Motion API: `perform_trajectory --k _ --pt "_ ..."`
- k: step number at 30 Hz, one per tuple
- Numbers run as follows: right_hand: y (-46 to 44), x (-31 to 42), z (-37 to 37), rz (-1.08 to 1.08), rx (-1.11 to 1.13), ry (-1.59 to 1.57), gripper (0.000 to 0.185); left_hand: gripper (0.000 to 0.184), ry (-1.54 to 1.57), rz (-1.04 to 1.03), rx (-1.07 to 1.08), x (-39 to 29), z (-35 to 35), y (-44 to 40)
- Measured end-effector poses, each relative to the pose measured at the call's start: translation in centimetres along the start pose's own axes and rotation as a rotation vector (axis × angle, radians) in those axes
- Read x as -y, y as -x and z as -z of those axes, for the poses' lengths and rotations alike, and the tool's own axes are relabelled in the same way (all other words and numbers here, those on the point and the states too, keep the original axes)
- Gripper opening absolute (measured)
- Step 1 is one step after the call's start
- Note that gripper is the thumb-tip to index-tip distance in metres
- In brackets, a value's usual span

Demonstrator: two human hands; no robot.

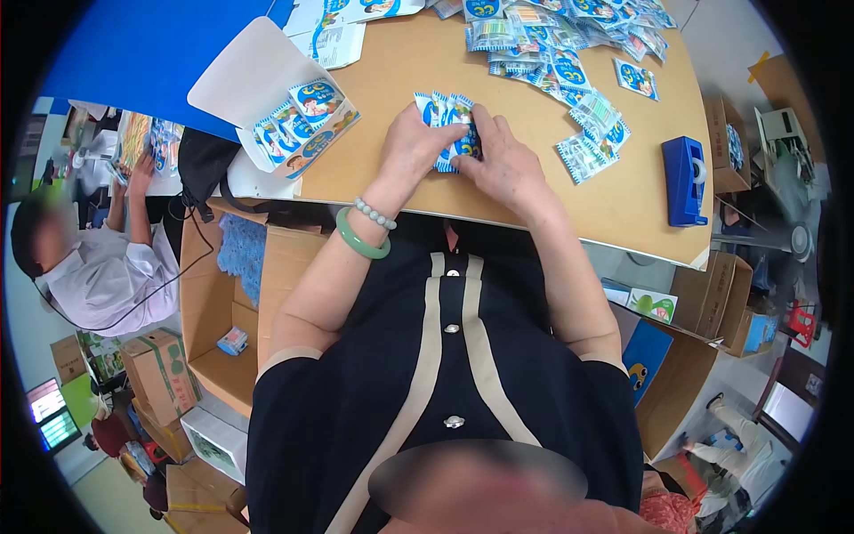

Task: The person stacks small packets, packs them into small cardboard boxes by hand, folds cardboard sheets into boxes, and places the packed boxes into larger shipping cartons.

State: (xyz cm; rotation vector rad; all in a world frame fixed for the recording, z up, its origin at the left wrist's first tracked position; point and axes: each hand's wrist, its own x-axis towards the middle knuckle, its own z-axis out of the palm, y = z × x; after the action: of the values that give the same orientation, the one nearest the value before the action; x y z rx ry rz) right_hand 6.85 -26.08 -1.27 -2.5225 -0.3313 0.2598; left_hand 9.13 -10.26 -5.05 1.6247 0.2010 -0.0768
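Between my two hands stands a small bunch of blue-and-white packets (454, 111) on the tan table. My left hand (416, 147) is closed round their left side, its thumb lying across the front. On the right side my right hand (505, 165) presses against the same packets with bent fingers. To the left, an open white box (325, 141) with its lid up holds several similar packets (314, 100). A few loose packets (583, 158) lie right of my right hand, below a large heap of them (534, 44).
A blue tape dispenser (685, 182) stands at the table's right edge. Flattened printed cartons (334, 44) lie at the back left. An open cardboard box (209, 311) is below the table's left side. Another person (107, 276) works at the far left.
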Motion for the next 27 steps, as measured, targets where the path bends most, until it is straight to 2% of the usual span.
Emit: perform_trajectory --k 1,5,8,9,12,13,15,20,23,24,27 --pt "-0.4 -0.1 0.2 -0.003 -0.003 -0.002 0.062 0.029 -0.082 -0.02 -0.003 0.1 0.0 -0.1" --pt "-0.7 -1.1 0.9 0.034 0.071 0.057 0.066 0.032 -0.029 -0.038 -0.002 0.7 -0.1 -0.4" --pt "0.8 -2.3 0.0 0.156 -0.18 -0.219 0.058 0.032 -0.067 -0.01 0.028 0.6 0.1 -0.3" --pt "1.5 -3.2 0.0 0.142 -0.189 -0.212 0.058 0.032 -0.087 0.0 0.023 0.6 0.0 -0.3" --pt "4.3 -6.7 0.7 0.095 -0.648 0.284 0.046 0.033 -0.06 0.029 0.003 -0.9 -0.7 0.6" --pt "4.7 -7.6 1.1 0.092 -0.647 0.285 0.046 0.033 -0.051 0.044 -0.011 -1.2 -0.7 0.8" --pt "5.7 -9.3 1.8 -0.138 -0.613 0.513 0.029 0.033 -0.044 0.046 -0.002 -0.4 -0.5 0.5" --pt "5.8 -12.0 1.6 -0.023 -0.528 0.628 0.02 0.033 0.039 0.033 0.03 0.1 -0.4 0.2" --pt "6.1 -10.1 2.0 0.235 -0.609 -0.135 0.01 0.033 0.089 0.022 0.014 -0.4 -0.4 0.5" --pt "5.9 -9.5 2.5 0.244 -0.596 -0.152 0.01 0.033 0.097 0.021 0.019 -0.7 -0.5 0.7" --pt "4.3 -8.2 5.5 0.084 -0.061 -0.9 0.012 0.033 0.101 0.025 0.025 -0.8 -0.1 1.1"
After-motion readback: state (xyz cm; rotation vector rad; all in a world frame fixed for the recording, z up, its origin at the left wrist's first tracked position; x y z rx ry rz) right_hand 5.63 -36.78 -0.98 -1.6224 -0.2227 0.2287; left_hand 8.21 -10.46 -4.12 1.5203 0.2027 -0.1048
